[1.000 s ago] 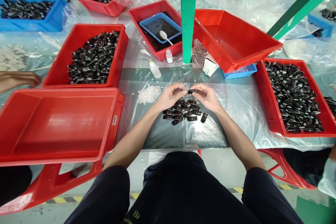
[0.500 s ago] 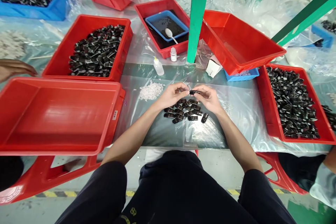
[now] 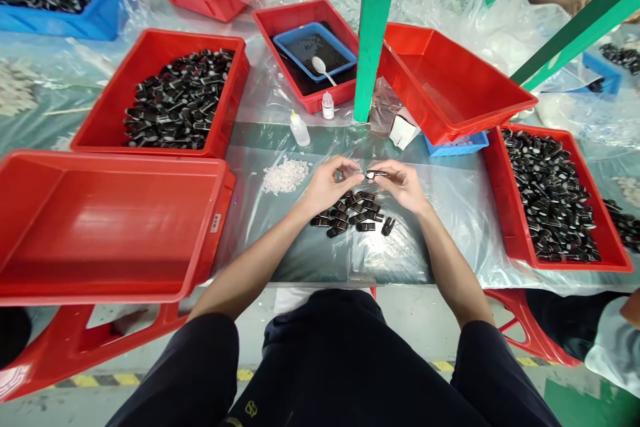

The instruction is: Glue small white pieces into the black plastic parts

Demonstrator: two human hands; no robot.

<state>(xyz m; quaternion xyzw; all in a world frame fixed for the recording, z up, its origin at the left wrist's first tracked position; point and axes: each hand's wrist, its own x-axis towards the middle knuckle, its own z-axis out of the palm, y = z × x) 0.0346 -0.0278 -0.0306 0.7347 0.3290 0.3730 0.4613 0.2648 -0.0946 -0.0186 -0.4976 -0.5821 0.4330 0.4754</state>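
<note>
My right hand [image 3: 403,185] pinches a small glossy black clip-like piece [image 3: 376,174] between thumb and fingertips, a white patch showing at its left end. Just left of that piece is my left hand [image 3: 331,181], its thumb and index finger curved and slightly parted, with nothing visible between them. Below both hands, several similar black pieces [image 3: 366,227] lie loosely on the plastic-covered table [image 3: 320,267]. Beside my left hand is a pile of small white bits [image 3: 286,175].
Red bins of black pieces stand at the left [image 3: 183,103] and right [image 3: 555,200]. Nearer left is a red tray [image 3: 110,213]. A squeeze bottle [image 3: 300,128], a small jar [image 3: 327,107] and a white box [image 3: 403,130] sit beyond my hands, near a green post [image 3: 373,33].
My left fingers have parted from the black piece, which stays in my right hand. The piece has turned, and its white patch now shows. The view has shifted slightly.
</note>
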